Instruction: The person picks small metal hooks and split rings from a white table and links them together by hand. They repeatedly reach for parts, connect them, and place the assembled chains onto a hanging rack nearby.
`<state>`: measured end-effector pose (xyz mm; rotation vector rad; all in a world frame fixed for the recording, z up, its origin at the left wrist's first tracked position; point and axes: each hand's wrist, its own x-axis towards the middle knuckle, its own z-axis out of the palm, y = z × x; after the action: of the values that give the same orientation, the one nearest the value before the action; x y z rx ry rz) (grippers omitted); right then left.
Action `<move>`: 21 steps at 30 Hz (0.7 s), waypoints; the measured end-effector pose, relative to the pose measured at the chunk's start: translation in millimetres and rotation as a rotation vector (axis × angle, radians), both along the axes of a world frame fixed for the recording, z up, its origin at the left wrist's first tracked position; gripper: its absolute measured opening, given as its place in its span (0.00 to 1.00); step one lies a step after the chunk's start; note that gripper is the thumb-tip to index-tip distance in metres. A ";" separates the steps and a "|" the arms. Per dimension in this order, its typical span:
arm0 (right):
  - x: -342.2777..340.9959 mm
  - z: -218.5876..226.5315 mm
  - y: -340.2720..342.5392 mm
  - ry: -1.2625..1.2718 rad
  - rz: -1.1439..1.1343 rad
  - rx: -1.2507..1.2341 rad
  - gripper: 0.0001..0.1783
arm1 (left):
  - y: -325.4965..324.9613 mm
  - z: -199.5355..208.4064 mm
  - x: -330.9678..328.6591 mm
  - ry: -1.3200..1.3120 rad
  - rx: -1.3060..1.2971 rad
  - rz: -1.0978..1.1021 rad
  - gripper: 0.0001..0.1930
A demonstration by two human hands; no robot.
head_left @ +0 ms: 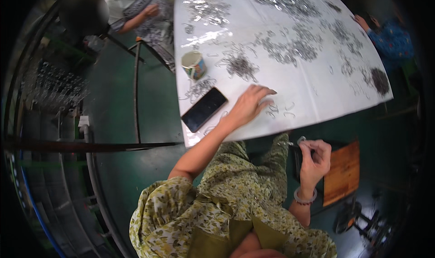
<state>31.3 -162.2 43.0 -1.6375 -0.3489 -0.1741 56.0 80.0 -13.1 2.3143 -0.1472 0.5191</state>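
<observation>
My left hand [248, 104] reaches over the near part of the white-covered table [317, 94], fingers stretched out and apart, with nothing seen in them. Just beyond its fingertips lie a few small curved wire hooks [273, 109]. My right hand [316, 160] is in front of the table edge, thumb and fingers pinched together. Small shiny metal hooks [299, 140] stick out from that pinch, too small to make out fully. Left of my left hand is a black phone [205, 109], lying flat.
A patterned mug [194, 65] stands near the table's left edge. Beyond my left hand is a dark pile of small hooks [241, 66]; larger shiny piles [290, 45] spread farther back. Other people are at the far left and right sides. A wooden stool [342, 174] is at my right.
</observation>
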 end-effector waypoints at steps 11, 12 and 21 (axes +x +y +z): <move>7.3 -12.2 -9.5 0.076 0.032 -0.013 0.12 | 114.8 -55.2 84.9 0.030 0.759 -0.122 0.05; 6.9 -14.2 -10.7 0.078 0.029 -0.008 0.12 | 112.1 -43.3 85.7 -0.003 0.724 -0.079 0.06; -3.8 -9.8 -6.8 0.040 -0.009 -0.019 0.13 | 98.1 -21.9 77.0 0.081 0.358 0.230 0.09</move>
<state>27.5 -169.0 33.1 -1.6590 -0.3136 -0.1452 133.0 178.1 -35.0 2.7177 0.0738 0.5474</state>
